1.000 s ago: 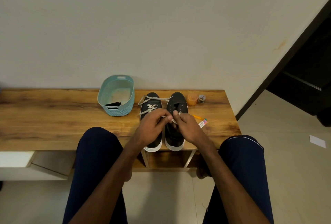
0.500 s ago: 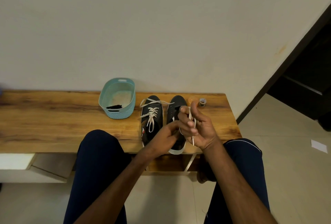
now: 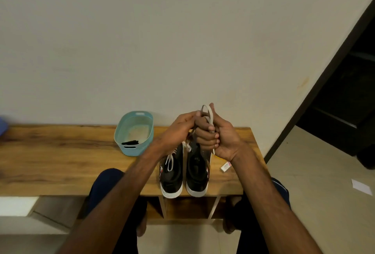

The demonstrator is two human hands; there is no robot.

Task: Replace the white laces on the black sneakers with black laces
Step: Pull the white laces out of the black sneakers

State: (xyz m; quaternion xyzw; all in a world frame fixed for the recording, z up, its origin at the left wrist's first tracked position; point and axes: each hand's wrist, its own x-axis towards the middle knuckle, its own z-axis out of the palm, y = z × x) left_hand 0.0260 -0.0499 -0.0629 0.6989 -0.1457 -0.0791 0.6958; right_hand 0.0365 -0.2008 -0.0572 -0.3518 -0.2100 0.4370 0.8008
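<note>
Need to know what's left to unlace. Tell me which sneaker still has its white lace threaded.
The left sneaker, nearer the blue basket: white lace crosses its tongue. The right sneaker shows none; both hands hold a pulled white lace.

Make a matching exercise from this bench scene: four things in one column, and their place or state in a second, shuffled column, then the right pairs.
Things:
1. white lace
2. teal basket
3. left sneaker
4. small white box

Place or state:
A. on the bench, right of the sneakers
B. still carries white lacing
C. looped in the grip of both hands
D. holds a dark bundle at its near end

Pairs: 1-C, 2-D, 3-B, 4-A
</note>
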